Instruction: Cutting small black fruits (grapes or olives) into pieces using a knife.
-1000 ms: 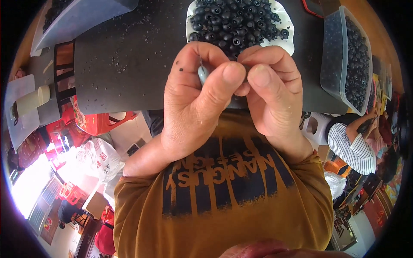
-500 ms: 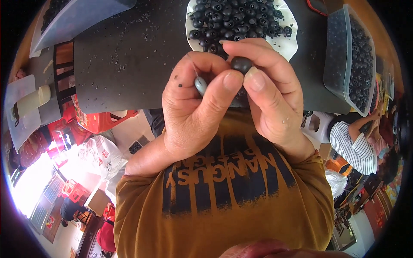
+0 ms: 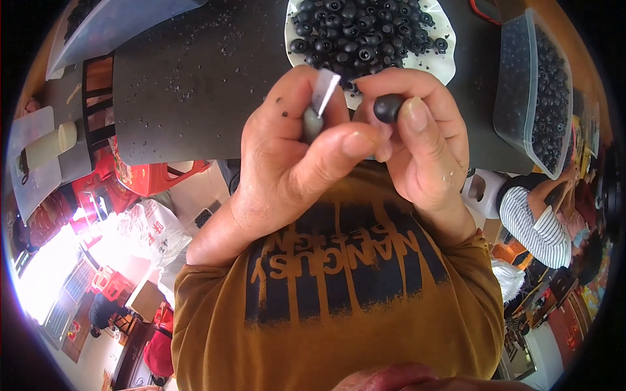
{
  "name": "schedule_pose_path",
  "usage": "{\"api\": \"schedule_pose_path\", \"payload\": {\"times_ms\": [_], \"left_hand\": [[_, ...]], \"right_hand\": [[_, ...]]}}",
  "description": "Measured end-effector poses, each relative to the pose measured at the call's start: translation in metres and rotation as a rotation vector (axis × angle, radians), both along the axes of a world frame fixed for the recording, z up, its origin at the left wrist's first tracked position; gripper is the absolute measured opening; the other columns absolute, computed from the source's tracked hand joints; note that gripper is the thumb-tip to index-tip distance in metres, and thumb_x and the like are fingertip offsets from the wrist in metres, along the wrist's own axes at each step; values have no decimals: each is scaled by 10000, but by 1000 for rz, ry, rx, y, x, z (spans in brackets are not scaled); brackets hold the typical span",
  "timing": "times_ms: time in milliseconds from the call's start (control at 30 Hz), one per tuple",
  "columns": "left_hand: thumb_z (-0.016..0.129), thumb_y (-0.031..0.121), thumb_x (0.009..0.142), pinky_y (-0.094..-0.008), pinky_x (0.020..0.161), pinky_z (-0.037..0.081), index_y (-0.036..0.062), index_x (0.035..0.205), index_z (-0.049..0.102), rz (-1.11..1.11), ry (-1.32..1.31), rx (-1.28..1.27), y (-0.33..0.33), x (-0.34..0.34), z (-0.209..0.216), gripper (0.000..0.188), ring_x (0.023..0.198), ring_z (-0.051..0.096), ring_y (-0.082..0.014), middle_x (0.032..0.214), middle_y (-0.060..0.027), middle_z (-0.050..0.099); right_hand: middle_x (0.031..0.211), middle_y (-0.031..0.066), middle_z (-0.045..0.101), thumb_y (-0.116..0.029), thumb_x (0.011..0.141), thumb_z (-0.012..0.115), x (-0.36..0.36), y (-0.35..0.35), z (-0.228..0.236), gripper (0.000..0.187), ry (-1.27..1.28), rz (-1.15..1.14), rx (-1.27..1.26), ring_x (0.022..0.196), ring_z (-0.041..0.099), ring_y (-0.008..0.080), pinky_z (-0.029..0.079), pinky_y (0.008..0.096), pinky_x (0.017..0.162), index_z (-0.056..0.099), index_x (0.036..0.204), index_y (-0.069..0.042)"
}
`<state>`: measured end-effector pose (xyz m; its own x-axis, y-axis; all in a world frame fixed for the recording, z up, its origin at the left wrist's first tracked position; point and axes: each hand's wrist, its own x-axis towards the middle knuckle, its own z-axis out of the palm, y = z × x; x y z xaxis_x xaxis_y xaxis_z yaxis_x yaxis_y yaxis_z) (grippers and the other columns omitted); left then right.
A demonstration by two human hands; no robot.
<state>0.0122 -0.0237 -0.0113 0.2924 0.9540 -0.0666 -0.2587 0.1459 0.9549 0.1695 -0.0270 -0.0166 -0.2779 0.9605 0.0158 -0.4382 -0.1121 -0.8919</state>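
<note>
Head view shows me a black round piece [image 3: 388, 108] pinched between thumb and fingertips of the right hand [image 3: 430, 140], close to the near edge of the white plate [image 3: 445, 69]. My left hand [image 3: 277, 153] curls its fingers around a small grey-handled blade [image 3: 317, 111], also close to that edge, its thumb apart from the piece. Plenty seems left: a heap of black pieces [image 3: 352, 36] covers most of the plate, many showing open holes, while the clear tub [image 3: 514, 98] to the plate's right holds many more. I cannot tell which are finished; the held one shows me only a smooth side. Dark crumbs [image 3: 189, 85] lie scattered on the table [image 3: 195, 130] left of the plate. Half a second ago both hands met at the piece; now only the right carries it, and the blade has turned its bright flat toward me.
</note>
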Motion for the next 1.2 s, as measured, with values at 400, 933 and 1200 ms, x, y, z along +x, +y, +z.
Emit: {"api": "schedule_pose_path", "payload": {"times_ms": [400,933,1200], "left_hand": [[653,524,673,-263,475,432,33,774,508,10,486,349,3,3,-4,521,515,514,-182,628,-73,525],[505,639,726,-262,509,418,10,813,514,9,685,577,9,-4,1,635,550,538,-163,636,-73,533],[661,498,649,-313,426,422,70,681,458,124,682,778,13,-3,0,475,475,514,-247,566,-61,472]], "right_hand": [[756,5,536,-210,921,454,-7,-5,-5,216,120,3,13,567,396,19,341,152,525,501,996,-13],[787,14,559,-211,909,483,-13,-3,2,206,171,-6,-53,559,379,7,325,146,516,524,940,-11],[815,30,577,-229,913,480,-18,-6,2,229,200,4,-51,541,369,-1,315,137,502,523,924,-4]]}}
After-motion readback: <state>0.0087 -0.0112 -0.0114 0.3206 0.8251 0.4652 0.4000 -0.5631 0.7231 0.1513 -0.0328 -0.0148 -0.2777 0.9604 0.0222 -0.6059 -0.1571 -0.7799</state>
